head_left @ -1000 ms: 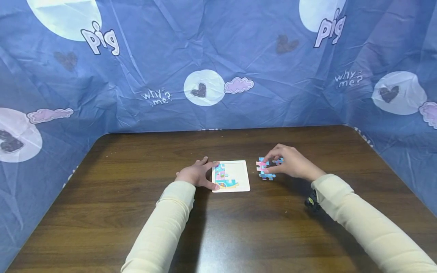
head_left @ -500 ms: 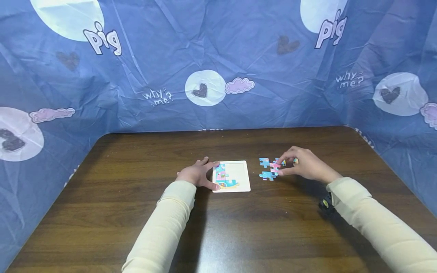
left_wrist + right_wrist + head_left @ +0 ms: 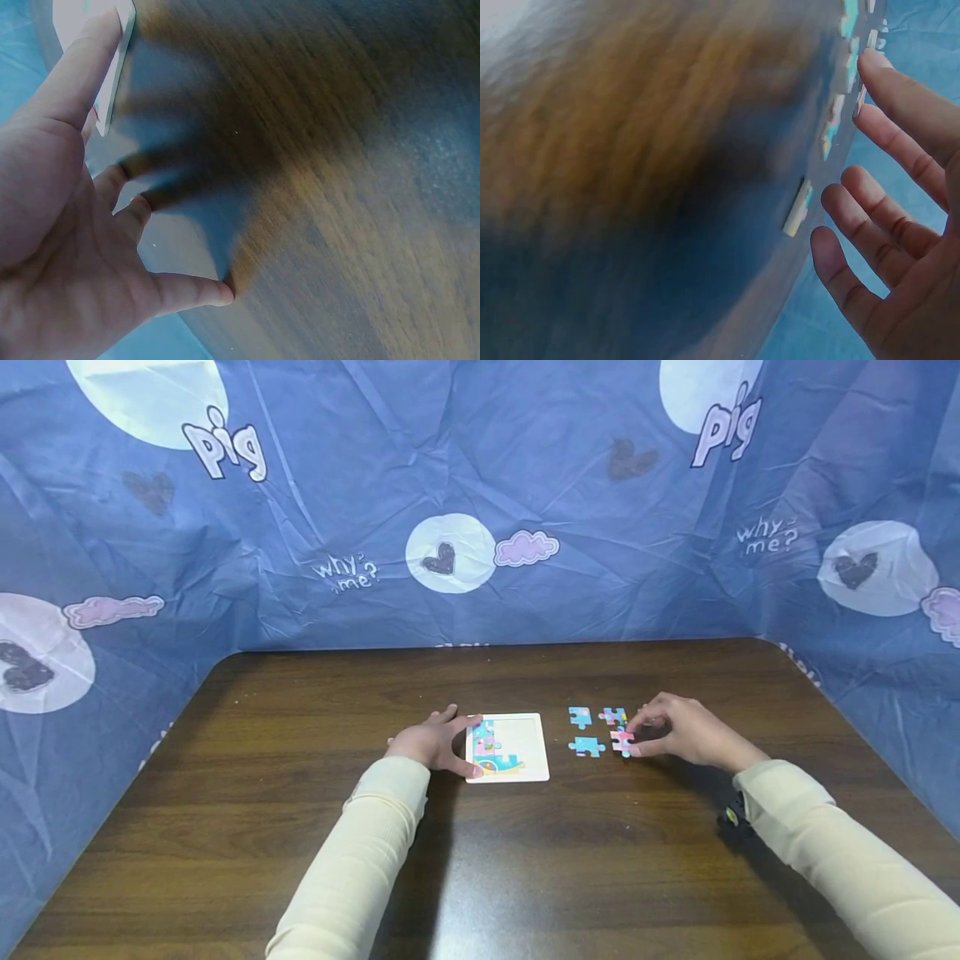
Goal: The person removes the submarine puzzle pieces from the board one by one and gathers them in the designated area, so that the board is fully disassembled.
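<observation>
My left hand (image 3: 423,745) lies at the left edge of a square white puzzle tray (image 3: 531,739), thumb and forefinger spread apart and resting on its rim. Joined blue, pink and yellow pieces (image 3: 487,758) fill the tray's left side and bottom. To the right of the tray, my right hand (image 3: 686,735) pinches a pink puzzle piece (image 3: 621,744) between thumb and forefinger. In the right wrist view the held piece (image 3: 861,100) shows edge-on between those two fingertips, while the other fingers stay loosely bent.
Between tray and right hand lie loose pieces: a blue one (image 3: 579,717) at the back, another blue one (image 3: 587,746) nearer, and a multicoloured one (image 3: 613,717). A further loose piece (image 3: 799,210) shows in the right wrist view. Blue printed cloth (image 3: 450,610) hangs behind the brown table (image 3: 510,860).
My right hand has moved right with the pink piece, away from the tray, uncovering the blue pieces and the multicoloured one. My left hand and the tray have stayed in place.
</observation>
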A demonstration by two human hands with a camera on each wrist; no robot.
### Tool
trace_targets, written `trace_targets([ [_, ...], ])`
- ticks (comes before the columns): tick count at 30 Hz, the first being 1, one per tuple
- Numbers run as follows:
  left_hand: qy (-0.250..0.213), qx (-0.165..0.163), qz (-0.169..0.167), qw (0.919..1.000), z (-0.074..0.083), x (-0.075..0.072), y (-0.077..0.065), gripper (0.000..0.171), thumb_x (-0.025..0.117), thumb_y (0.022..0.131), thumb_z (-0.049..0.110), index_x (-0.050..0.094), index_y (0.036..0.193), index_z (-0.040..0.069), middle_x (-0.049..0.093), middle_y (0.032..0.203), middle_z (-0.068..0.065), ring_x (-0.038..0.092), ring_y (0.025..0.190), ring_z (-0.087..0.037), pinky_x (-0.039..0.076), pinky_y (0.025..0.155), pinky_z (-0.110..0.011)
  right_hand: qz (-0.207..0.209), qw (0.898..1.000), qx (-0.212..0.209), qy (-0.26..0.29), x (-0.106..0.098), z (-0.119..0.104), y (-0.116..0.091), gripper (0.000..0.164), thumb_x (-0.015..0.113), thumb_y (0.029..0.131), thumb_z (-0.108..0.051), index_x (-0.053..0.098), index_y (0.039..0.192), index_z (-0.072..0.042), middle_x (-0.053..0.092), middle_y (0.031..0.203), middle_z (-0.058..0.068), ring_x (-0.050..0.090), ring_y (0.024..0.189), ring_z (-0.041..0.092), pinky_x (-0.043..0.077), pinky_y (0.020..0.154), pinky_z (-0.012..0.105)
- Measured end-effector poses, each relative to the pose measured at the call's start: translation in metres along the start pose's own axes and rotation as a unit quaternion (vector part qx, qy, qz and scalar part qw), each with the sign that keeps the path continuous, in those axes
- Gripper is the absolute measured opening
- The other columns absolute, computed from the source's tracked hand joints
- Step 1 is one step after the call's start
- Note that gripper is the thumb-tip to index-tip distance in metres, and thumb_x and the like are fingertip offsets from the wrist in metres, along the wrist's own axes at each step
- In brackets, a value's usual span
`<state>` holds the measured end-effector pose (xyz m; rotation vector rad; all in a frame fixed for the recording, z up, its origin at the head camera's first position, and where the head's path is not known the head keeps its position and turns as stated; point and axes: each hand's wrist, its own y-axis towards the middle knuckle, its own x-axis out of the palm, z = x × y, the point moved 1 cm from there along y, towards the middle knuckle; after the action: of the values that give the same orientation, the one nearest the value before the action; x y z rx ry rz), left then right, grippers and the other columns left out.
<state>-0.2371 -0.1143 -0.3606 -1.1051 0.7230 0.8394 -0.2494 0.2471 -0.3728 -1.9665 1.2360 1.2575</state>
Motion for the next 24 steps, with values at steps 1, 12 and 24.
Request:
trace_targets([
  [1, 0.0, 0.0, 0.0, 1.0, -0.0001, 0.0, 0.0, 0.089, 0.079, 0.088, 0.044, 0.029, 0.161, 0.031, 0.01, 0.171, -0.006, 0.011, 0.156, -0.03, 0.022, 0.104, -0.082, 0.0, 1.0, -0.002, -0.002, 0.0007, 0.0006, -0.0007, 0.025, 0.088, 0.08, -0.03, 0.08, 0.099, -0.016, 0.067, 0.11, 0.015, 0.066, 0.098, 0.033, 0.05, 0.087, 0.054],
  [12, 0.002, 0.005, 0.001, 1.0, -0.0004, -0.0006, -0.0008, 0.089, 0.079, 0.088, 0.044, 0.029, 0.161, 0.03, 0.01, 0.171, -0.006, 0.011, 0.156, -0.03, 0.022, 0.104, -0.082, 0.008, 1.0, -0.001, -0.016, 0.0063, 0.0061, -0.0045, 0.026, 0.089, 0.078, -0.029, 0.08, 0.098, -0.016, 0.066, 0.106, 0.011, 0.064, 0.098, 0.031, 0.05, 0.087, 0.052],
  [24, 0.0, 0.001, 0.002, 1.0, 0.0007, -0.0007, -0.0012, 0.089, 0.079, 0.088, 0.043, 0.03, 0.161, 0.03, 0.011, 0.171, -0.006, 0.011, 0.156, -0.029, 0.022, 0.104, -0.082, -0.002, 1.0, 0.005, -0.029, 0.0083, 0.007, -0.0044, 0.027, 0.089, 0.079, -0.031, 0.08, 0.1, -0.016, 0.065, 0.104, 0.007, 0.063, 0.095, 0.028, 0.05, 0.086, 0.052],
])
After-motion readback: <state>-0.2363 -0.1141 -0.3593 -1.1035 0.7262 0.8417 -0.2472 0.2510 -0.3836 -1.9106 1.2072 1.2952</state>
